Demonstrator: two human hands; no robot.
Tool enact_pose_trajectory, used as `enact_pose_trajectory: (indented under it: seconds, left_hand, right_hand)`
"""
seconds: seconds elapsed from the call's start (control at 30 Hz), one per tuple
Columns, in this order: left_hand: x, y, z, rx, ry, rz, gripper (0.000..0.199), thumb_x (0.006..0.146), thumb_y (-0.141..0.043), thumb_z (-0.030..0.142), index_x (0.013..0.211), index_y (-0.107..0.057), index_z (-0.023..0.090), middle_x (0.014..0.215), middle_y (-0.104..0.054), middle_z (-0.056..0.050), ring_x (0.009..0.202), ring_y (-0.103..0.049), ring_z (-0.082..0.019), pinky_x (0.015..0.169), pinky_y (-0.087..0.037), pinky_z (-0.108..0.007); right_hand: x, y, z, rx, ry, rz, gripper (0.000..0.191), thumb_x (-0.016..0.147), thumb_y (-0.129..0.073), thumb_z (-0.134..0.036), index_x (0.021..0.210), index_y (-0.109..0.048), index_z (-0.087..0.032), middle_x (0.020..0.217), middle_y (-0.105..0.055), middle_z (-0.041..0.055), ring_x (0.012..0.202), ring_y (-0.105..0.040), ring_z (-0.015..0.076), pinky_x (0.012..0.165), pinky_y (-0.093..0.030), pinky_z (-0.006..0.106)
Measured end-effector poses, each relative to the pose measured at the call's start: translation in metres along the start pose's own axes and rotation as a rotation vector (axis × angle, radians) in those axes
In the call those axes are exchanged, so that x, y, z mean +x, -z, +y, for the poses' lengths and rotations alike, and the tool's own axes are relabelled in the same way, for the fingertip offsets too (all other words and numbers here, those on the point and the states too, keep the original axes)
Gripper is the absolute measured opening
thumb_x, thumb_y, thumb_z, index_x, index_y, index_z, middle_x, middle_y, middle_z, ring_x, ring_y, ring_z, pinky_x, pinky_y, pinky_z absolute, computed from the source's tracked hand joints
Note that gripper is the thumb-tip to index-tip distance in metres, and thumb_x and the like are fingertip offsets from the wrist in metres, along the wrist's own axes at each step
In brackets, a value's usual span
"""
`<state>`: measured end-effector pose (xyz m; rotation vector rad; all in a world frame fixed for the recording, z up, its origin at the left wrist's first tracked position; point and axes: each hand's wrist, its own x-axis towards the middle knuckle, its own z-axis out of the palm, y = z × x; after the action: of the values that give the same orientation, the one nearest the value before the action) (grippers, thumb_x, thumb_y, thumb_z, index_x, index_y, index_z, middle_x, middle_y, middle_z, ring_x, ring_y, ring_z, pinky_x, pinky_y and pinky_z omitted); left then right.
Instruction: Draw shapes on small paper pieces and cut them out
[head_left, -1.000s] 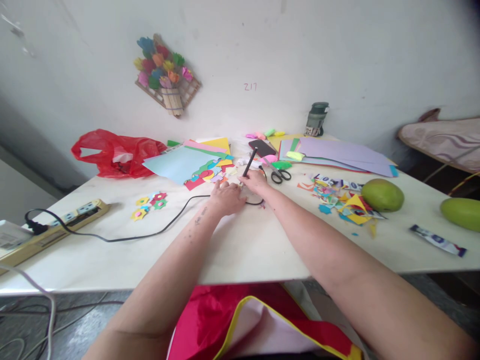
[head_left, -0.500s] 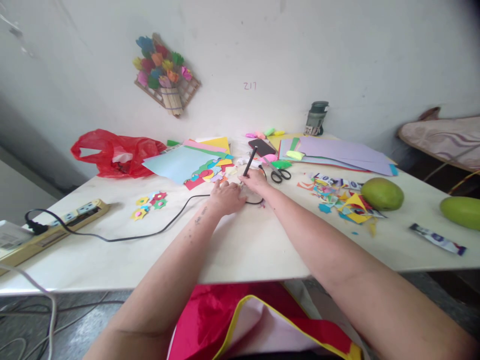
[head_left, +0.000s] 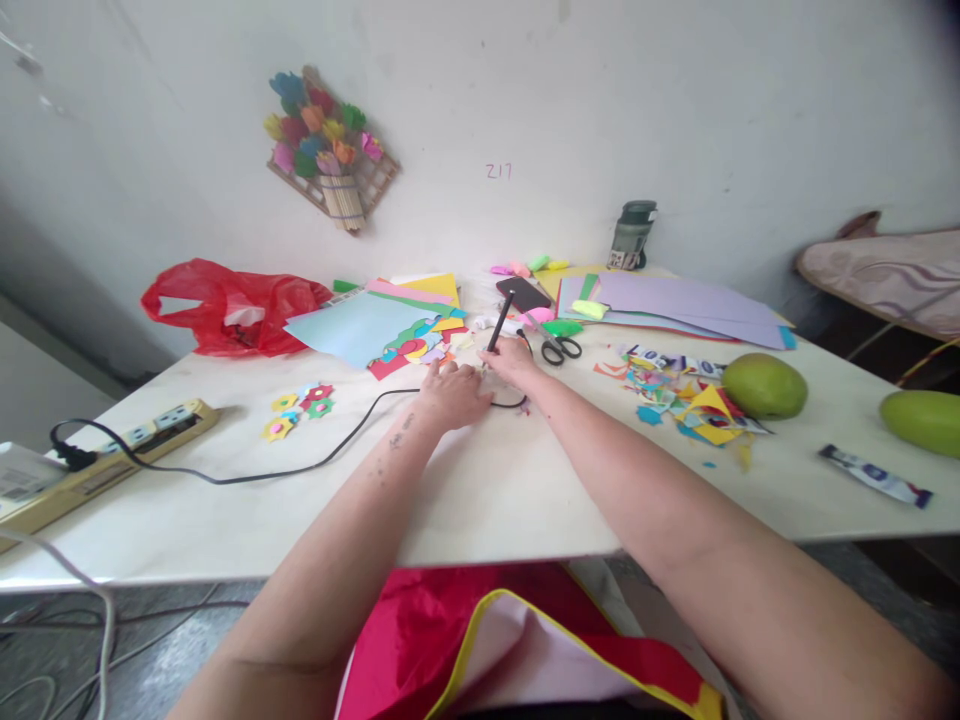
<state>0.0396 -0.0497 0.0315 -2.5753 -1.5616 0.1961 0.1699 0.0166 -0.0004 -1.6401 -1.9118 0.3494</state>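
Observation:
My right hand (head_left: 511, 361) is closed around a black pencil (head_left: 501, 322), which leans upward; its lower tip is hidden by the hand. Palm down on the table, my left hand (head_left: 454, 394) has its fingers apart and touches the area beside the right hand. Anything small under its fingertips cannot be made out. Just beyond both hands lie colourful paper cut-outs (head_left: 412, 350) and a white tool (head_left: 491, 323) with a black cord (head_left: 330, 462). Black-handled scissors (head_left: 561, 349) rest to the right. Several small paper flowers (head_left: 319, 396) lie to the left.
A power strip (head_left: 161, 440) and red plastic bag (head_left: 225, 300) are at left. Coloured paper sheets (head_left: 675, 305), a phone (head_left: 525, 293) and a bottle (head_left: 631, 237) stand or lie at the back. Paper scraps (head_left: 664, 395), a green mango (head_left: 765, 386) and a tube (head_left: 876, 476) are at right.

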Motion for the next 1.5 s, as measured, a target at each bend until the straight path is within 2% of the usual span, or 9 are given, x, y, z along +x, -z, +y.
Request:
enact_pose_trajectory:
  seconds: [0.73, 0.97, 1.23, 1.5]
  left_hand:
    - [-0.001, 0.001, 0.0, 0.0, 0.001, 0.002, 0.053, 0.088, -0.026, 0.045, 0.126, -0.05, 0.017, 0.129, -0.052, -0.011, 0.123, -0.04, -0.03, 0.107, -0.014, -0.047]
    - [-0.001, -0.001, 0.0, -0.012, 0.003, 0.007, 0.051, 0.088, -0.028, 0.045, 0.126, -0.05, 0.019, 0.13, -0.051, -0.01, 0.123, -0.039, -0.03, 0.107, -0.014, -0.048]
    - [0.0, -0.002, -0.001, -0.008, -0.008, 0.01, 0.052, 0.088, -0.028, 0.046, 0.126, -0.05, 0.019, 0.13, -0.052, -0.01, 0.124, -0.04, -0.031, 0.106, -0.015, -0.05]
    - [-0.001, -0.001, -0.001, 0.005, -0.014, 0.007, 0.053, 0.088, -0.029, 0.046, 0.129, -0.049, 0.018, 0.13, -0.052, -0.01, 0.124, -0.039, -0.031, 0.107, -0.014, -0.051]
  right_hand:
    - [-0.002, 0.003, -0.004, -0.044, 0.015, 0.022, 0.026, 0.082, -0.053, -0.032, 0.095, -0.069, -0.016, 0.096, -0.07, 0.0094, 0.092, -0.063, 0.0213, 0.081, -0.044, 0.027]
    - [-0.002, 0.007, 0.0, 0.129, 0.011, 0.047, 0.022, 0.081, -0.054, -0.031, 0.085, -0.069, -0.016, 0.082, -0.071, 0.0059, 0.082, -0.064, 0.0179, 0.075, -0.045, 0.025]
    - [0.0, 0.009, 0.011, 0.409, 0.103, -0.119, 0.019, 0.076, -0.059, -0.028, 0.078, -0.068, -0.011, 0.078, -0.069, 0.0051, 0.074, -0.062, 0.0143, 0.07, -0.046, 0.024]
    - [0.001, 0.013, 0.017, 0.423, 0.114, -0.186, 0.021, 0.072, -0.059, -0.03, 0.078, -0.069, -0.012, 0.065, -0.062, -0.0008, 0.062, -0.054, 0.011, 0.062, -0.044, 0.024]
